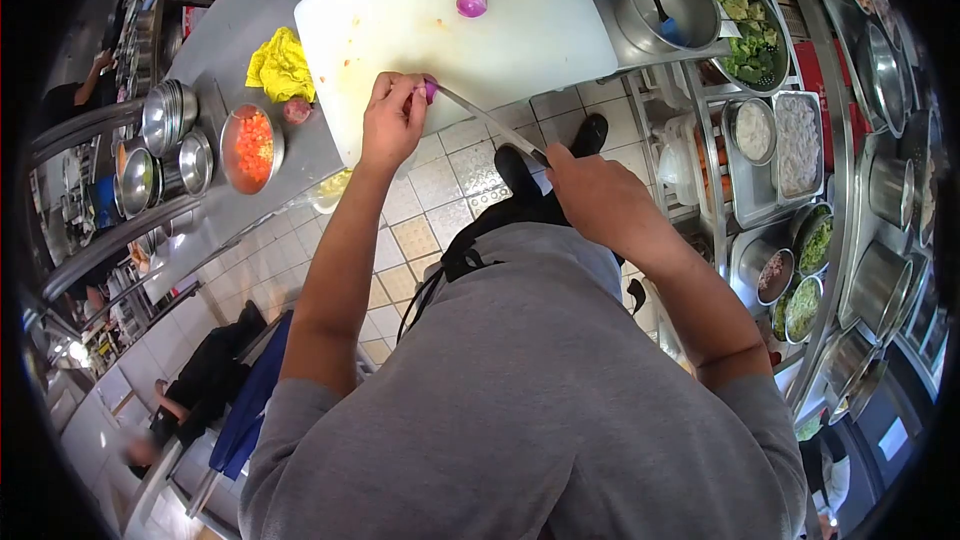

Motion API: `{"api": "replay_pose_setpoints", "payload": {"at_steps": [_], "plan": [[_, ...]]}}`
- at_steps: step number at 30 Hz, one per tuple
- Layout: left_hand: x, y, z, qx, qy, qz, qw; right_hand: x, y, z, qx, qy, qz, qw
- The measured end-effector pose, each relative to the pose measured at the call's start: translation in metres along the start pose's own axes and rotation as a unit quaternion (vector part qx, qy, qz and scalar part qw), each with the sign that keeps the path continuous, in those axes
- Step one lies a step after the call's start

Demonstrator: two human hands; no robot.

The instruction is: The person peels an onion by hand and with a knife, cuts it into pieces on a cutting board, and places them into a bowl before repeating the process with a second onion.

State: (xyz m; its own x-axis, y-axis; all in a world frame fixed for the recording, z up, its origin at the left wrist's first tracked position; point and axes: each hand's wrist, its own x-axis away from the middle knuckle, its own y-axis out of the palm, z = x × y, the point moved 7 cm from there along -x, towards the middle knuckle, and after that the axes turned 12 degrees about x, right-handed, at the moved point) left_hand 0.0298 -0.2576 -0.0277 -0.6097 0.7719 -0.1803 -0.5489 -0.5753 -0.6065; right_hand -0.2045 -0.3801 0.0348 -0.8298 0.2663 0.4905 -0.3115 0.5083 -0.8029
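A white cutting board (pixel 400 10) lies on the metal counter. Near its front edge my left hand (pixel 397 118) holds a purple onion (pixel 430 89), fingers bent around it. My right hand (pixel 603 195) grips the handle of a knife (pixel 492 123), whose blade reaches left to the onion. Another purple onion (pixel 472 3) rests farther back on the board. Small orange bits are scattered over the board's left part. Left of the board are a yellow cloth (pixel 281 65) and a reddish onion (pixel 297 110).
A bowl of chopped red and orange pieces (pixel 252 148) stands at left, near stacked metal bowls (pixel 168 118). At right are a steel pot (pixel 668 6) with a blue-tipped utensil, a colander of greens (pixel 748 30) and rack trays. A person (pixel 200 380) is at lower left.
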Motion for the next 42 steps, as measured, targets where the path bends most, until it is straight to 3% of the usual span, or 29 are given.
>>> {"api": "replay_pose_setpoints", "payload": {"at_steps": [6, 13, 17, 20, 25, 29, 34, 42], "plan": [[-0.005, -0.001, 0.000, 0.000, -0.011, -0.017, 1.000, -0.033, 0.031, -0.001, -0.025, 0.009, -0.023, 0.999], [-0.007, 0.001, 0.003, -0.023, 0.014, -0.064, 0.998, 0.000, 0.035, 0.009, -0.005, 0.044, -0.054, 0.998], [-0.001, -0.004, 0.003, -0.014, 0.005, -0.008, 1.000, 0.026, 0.015, 0.024, 0.017, 0.003, -0.018, 1.000], [0.007, -0.002, -0.005, -0.004, 0.014, 0.017, 1.000, 0.028, -0.006, 0.017, 0.032, 0.039, -0.017, 0.999], [0.013, -0.003, 0.000, 0.007, 0.050, 0.064, 0.997, 0.012, -0.009, -0.010, 0.058, -0.001, 0.026, 0.998], [0.013, -0.002, -0.001, 0.007, 0.044, 0.063, 0.997, 0.010, -0.010, -0.014, 0.052, -0.009, 0.048, 0.997], [0.014, -0.002, -0.003, 0.028, 0.025, 0.059, 0.998, -0.003, -0.001, -0.014, 0.042, 0.004, -0.006, 0.999], [0.010, -0.003, -0.001, 0.033, 0.012, 0.029, 0.999, -0.027, 0.038, -0.010, 0.027, 0.013, -0.013, 0.999]]}}
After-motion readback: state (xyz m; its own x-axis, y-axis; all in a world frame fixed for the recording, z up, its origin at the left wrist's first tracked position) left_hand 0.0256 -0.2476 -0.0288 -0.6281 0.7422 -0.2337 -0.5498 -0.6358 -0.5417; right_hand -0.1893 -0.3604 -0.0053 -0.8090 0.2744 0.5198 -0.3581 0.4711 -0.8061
